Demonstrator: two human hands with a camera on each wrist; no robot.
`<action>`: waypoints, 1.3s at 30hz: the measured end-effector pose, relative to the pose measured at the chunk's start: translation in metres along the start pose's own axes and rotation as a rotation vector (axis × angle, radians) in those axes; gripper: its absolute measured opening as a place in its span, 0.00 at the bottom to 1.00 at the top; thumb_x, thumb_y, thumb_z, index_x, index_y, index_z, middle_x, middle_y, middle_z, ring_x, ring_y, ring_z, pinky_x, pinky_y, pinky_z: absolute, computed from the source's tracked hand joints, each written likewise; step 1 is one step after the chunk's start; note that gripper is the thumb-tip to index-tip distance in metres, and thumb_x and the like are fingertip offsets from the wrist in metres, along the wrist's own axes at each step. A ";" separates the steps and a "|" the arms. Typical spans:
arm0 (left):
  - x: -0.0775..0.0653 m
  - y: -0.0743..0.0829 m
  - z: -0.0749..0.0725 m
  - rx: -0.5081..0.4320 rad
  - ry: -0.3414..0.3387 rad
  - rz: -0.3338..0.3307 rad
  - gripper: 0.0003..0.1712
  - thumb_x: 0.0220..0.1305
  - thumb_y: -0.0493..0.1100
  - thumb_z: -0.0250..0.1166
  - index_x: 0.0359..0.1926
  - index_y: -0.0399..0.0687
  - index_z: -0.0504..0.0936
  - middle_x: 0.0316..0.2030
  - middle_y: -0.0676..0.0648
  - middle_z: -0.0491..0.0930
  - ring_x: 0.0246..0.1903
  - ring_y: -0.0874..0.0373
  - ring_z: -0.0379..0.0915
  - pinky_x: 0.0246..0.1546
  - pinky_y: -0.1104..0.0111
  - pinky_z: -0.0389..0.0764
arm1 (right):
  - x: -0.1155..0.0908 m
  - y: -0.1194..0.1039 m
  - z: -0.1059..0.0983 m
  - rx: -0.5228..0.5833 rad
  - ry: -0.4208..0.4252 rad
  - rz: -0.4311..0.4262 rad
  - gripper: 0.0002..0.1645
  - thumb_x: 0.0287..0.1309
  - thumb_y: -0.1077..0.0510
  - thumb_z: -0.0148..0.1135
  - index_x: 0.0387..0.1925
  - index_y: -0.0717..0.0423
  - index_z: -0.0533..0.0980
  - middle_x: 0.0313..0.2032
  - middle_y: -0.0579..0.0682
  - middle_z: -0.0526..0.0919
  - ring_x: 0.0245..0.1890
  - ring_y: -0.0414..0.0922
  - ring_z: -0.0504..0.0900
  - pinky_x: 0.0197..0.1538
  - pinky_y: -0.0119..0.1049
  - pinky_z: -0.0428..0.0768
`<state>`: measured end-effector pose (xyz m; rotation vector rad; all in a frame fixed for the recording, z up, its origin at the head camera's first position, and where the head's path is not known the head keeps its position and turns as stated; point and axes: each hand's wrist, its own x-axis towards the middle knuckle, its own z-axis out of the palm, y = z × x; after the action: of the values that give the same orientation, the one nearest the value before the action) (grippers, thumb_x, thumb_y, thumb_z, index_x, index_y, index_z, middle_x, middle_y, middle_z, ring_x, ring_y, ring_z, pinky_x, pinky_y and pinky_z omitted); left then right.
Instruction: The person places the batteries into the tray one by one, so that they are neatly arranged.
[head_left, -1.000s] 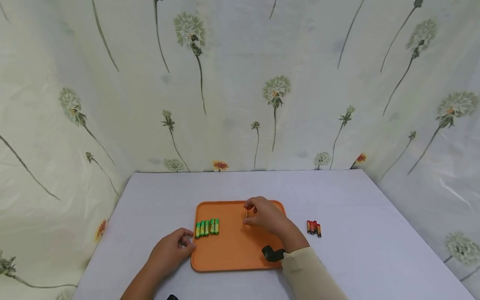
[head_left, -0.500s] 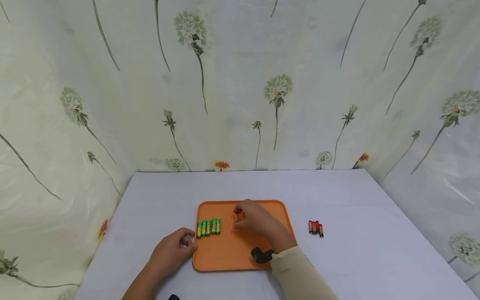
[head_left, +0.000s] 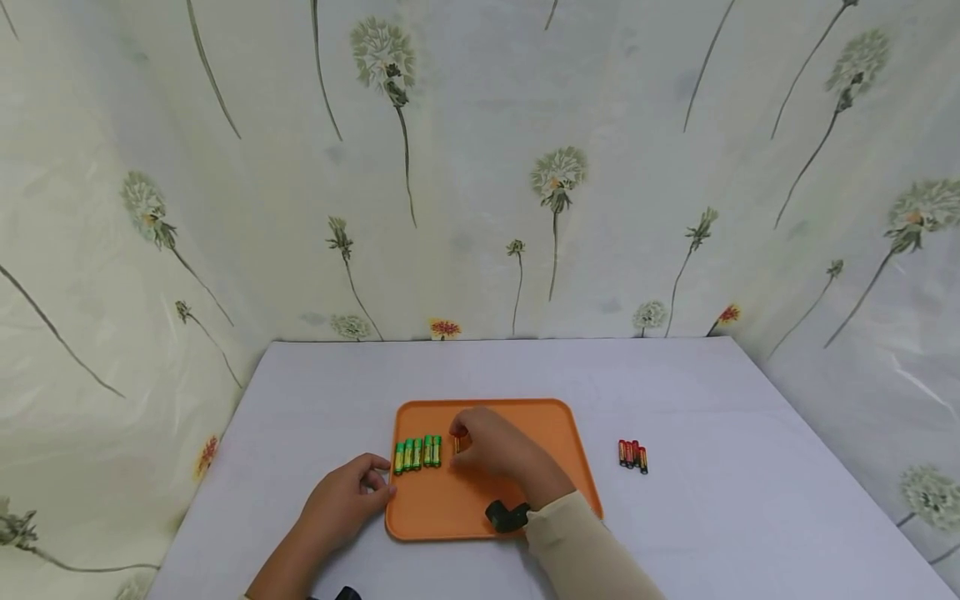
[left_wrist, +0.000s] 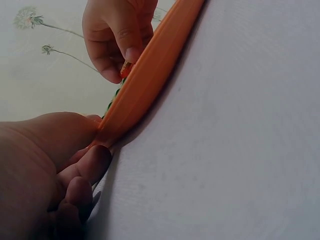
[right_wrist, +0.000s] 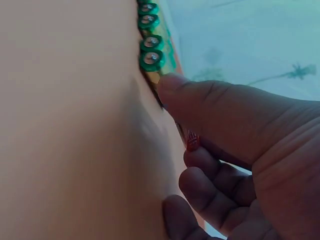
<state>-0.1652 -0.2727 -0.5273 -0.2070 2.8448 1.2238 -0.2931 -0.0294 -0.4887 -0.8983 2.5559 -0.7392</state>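
Red battery point(head_left: 457, 445) held over the left half of the tray point(head_left: 465, 534), just right of the row of green batteries point(head_left: 417, 454) and apart from it. It is grasped by the right hand point(head_left: 491, 444), pinched end to end: near end covered by the thumb, red far end met by the fingers point(right_wrist: 199, 161). Whether the tray floor is touched by it cannot be told.

Five green batteries counted, laid side by side near the tray's left rim, all turned the same way; a narrow gap is seen between the third and fourth, counted from the left.

The tray's left rim is gripped by the left hand point(head_left: 347, 500), thumb and bent fingers set at the edge, beside the row.

Four red batteries point(head_left: 632, 455) bunched on the desk point(head_left: 697, 517), right of the tray and well apart from it; the rightmost is set slightly nearer.

Pale sleeve point(head_left: 588, 550) and black device point(head_left: 506, 517) noted at the right wrist. Desk backed by a curtain point(head_left: 465, 158) printed with dandelions.
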 end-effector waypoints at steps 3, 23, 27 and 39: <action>0.000 0.000 0.000 0.001 -0.004 -0.002 0.18 0.64 0.52 0.75 0.52 0.55 0.83 0.30 0.63 0.80 0.28 0.62 0.71 0.32 0.67 0.70 | 0.001 -0.001 0.004 -0.024 -0.007 0.014 0.26 0.58 0.48 0.79 0.54 0.52 0.81 0.52 0.45 0.81 0.50 0.42 0.78 0.57 0.42 0.79; -0.001 -0.001 0.001 0.015 -0.001 -0.001 0.18 0.64 0.52 0.75 0.51 0.56 0.83 0.30 0.63 0.79 0.28 0.63 0.71 0.33 0.67 0.70 | 0.008 -0.010 0.015 -0.107 -0.015 0.046 0.28 0.57 0.47 0.80 0.55 0.55 0.82 0.46 0.45 0.83 0.43 0.40 0.77 0.50 0.39 0.80; -0.001 -0.001 0.000 0.008 0.004 0.002 0.18 0.63 0.52 0.75 0.51 0.56 0.83 0.29 0.63 0.79 0.27 0.63 0.71 0.32 0.67 0.69 | 0.010 -0.011 0.015 -0.115 -0.010 0.048 0.28 0.57 0.47 0.80 0.54 0.55 0.82 0.45 0.45 0.82 0.42 0.40 0.77 0.49 0.38 0.80; 0.001 -0.002 -0.001 0.017 -0.005 0.003 0.19 0.63 0.52 0.75 0.52 0.55 0.83 0.29 0.63 0.79 0.26 0.62 0.70 0.31 0.67 0.69 | 0.009 -0.018 0.015 -0.121 -0.017 0.039 0.26 0.57 0.47 0.80 0.53 0.52 0.81 0.41 0.42 0.79 0.40 0.39 0.76 0.44 0.36 0.79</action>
<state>-0.1663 -0.2745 -0.5281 -0.1994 2.8516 1.1983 -0.2841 -0.0534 -0.4920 -0.8848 2.6187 -0.5689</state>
